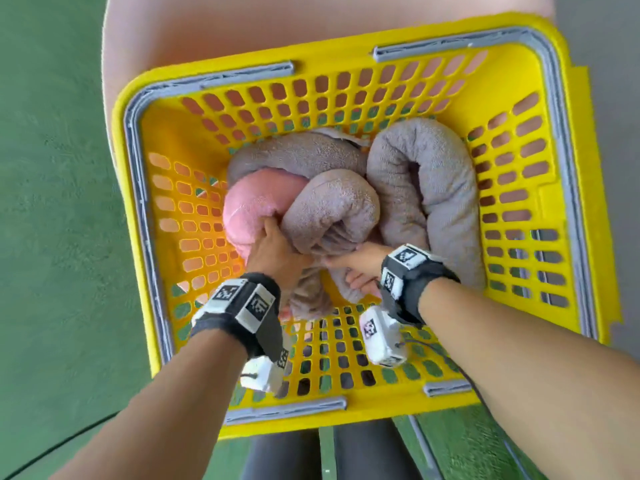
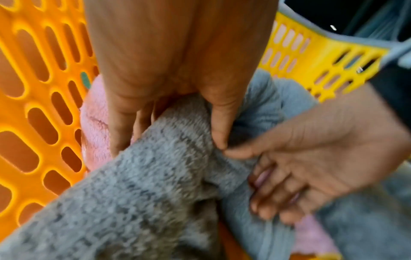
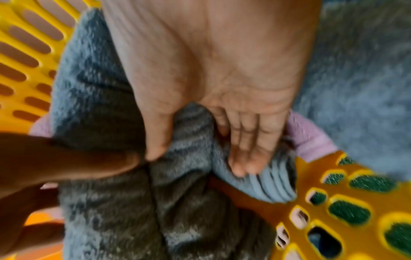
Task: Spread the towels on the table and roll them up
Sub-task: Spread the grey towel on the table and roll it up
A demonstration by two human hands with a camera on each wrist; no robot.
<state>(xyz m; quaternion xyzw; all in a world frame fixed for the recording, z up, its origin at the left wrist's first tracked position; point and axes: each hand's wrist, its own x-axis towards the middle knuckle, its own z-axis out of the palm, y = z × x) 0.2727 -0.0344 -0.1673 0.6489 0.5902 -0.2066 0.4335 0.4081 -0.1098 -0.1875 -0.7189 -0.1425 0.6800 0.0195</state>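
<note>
A yellow slotted basket (image 1: 381,407) holds several towels. A loosely rolled grey towel (image 1: 332,209) lies in its middle, with a pink towel (image 1: 252,202) at its left and a second grey roll (image 1: 433,188) at its right. My left hand (image 1: 273,247) reaches down between the pink towel and the middle grey towel. In the left wrist view its thumb and fingers (image 2: 120,126) curl round a fold of the grey towel (image 2: 155,184). My right hand (image 1: 346,268) pinches the same towel (image 3: 189,202) close beside it, thumb on top and fingers (image 3: 249,149) underneath.
The basket stands on a pale pink seat (image 1: 207,29) above a green floor (image 1: 52,202). A third grey towel lies at the back of the basket (image 1: 294,154). The basket's walls stand close on all sides of my hands. Dark trouser legs (image 1: 284,455) show below the near rim.
</note>
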